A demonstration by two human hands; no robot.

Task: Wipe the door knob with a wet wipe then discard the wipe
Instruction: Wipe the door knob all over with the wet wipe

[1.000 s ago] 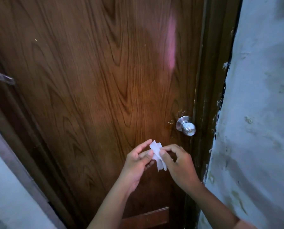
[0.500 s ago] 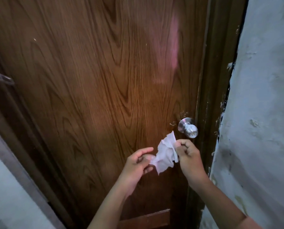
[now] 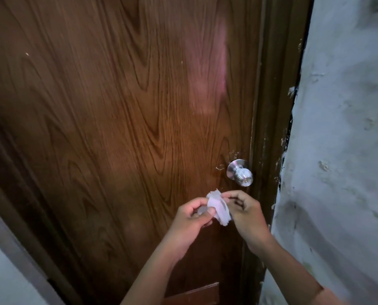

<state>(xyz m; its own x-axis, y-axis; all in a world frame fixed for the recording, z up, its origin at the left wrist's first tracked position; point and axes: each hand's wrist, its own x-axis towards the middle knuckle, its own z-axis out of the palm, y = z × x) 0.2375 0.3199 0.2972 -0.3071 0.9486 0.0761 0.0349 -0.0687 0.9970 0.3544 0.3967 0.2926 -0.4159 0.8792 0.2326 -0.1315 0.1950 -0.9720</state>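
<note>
A round silver door knob [image 3: 241,173] sticks out of the brown wooden door [image 3: 126,119] near its right edge. Just below and left of the knob, a crumpled white wet wipe [image 3: 219,208] is pinched between both hands. My left hand [image 3: 192,219] grips the wipe's left side with thumb and fingers. My right hand [image 3: 245,213] holds its upper right part. The wipe is a hand's width from the knob and does not touch it.
A dark door frame [image 3: 271,106] runs down beside the knob. A rough, flaking white wall [image 3: 342,128] fills the right side. A pale wall and frame edge [image 3: 5,267] lie at lower left. A wooden rail [image 3: 192,293] crosses the door's bottom.
Half a second ago the wipe was spread wider and lifted toward the knob by my right hand. Now both hands have come closer together and the wipe is bunched smaller.
</note>
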